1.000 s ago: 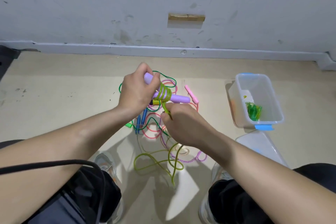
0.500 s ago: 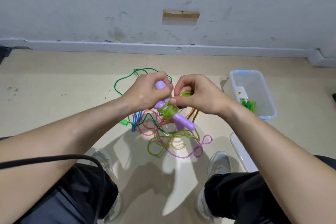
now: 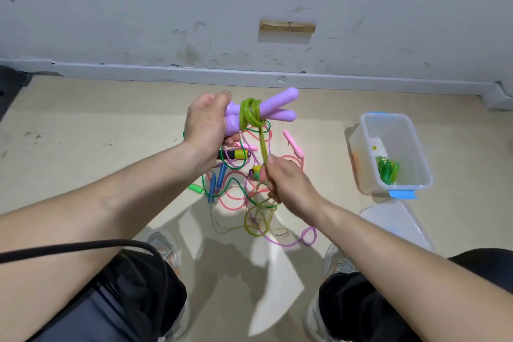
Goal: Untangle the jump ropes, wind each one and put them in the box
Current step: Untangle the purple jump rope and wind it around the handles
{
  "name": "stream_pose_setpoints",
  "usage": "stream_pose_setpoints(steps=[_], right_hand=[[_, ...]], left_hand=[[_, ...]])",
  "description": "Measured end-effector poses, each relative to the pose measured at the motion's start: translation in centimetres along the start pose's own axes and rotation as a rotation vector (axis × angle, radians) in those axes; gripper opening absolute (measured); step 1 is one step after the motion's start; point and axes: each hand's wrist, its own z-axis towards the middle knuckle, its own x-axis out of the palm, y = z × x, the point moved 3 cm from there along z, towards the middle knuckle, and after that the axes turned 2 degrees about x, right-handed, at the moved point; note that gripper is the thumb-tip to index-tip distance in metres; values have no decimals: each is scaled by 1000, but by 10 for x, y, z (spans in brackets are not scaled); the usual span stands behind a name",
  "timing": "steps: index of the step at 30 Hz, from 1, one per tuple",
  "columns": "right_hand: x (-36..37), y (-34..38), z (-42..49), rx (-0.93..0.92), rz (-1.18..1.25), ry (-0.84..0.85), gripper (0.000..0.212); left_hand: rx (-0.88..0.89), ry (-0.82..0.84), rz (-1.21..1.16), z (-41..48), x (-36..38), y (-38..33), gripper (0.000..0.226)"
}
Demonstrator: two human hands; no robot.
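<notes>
Handles (image 3: pixel 277 108): lilac plastic, smooth, semi-matt. Cord (image 3: pixel 251 115): yellow-green, translucent, glossy, prob. soft plastic. Box (image 3: pixel 359 158): clear plastic, slightly frosted, w/ blue plastic clips. Lid (image 3: pixel 394 219): same frosted plastic. Floor (image 3: pixel 83 125): beige, smooth, matt, scuffed. Wall (image 3: pixel 138 8): painted, matt, rough in spots, stained. Wall insert (image 3: pixel 287 27): bare wood.

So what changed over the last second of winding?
The right hand swung up to the pale purple plastic handles, wrapped the yellow-green rope round them, then dropped back, pulling it taut. The left hand still grips the handles; the clear plastic box and floor tangle stayed put.
</notes>
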Motion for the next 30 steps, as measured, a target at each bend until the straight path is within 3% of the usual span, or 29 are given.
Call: stream_pose_setpoints(steps=[2, 5, 9, 13, 17, 22, 26, 30], right_hand=[[5, 12, -9, -76, -268, 6, 35], [8, 38, -19, -242, -474, 17, 24], [0, 58, -21, -370, -580, 2, 30], [-7, 66, -18, -411, -667, 28, 29], [-32, 78, -14, -415, -814, -113, 18], [-65, 79, -7, -374, -529, 9, 9], [-78, 61, 4, -256, -81, 148, 35], [-61, 46, 5, -166, 284, 267, 29]], left_hand=[[27, -80, 56, 9, -9, 4, 23], [74, -204, 232, 16, -18, 7, 23], [181, -241, 481, 15, -16, 10, 25], [289, -141, 611, 5, -10, 13, 29], [286, 3, 645, -2, -1, 11, 24], [174, 189, 583, -5, 4, 5, 17], [144, 329, 499, -12, 14, 0, 17], [37, 368, 326, -12, 18, 0, 24]])
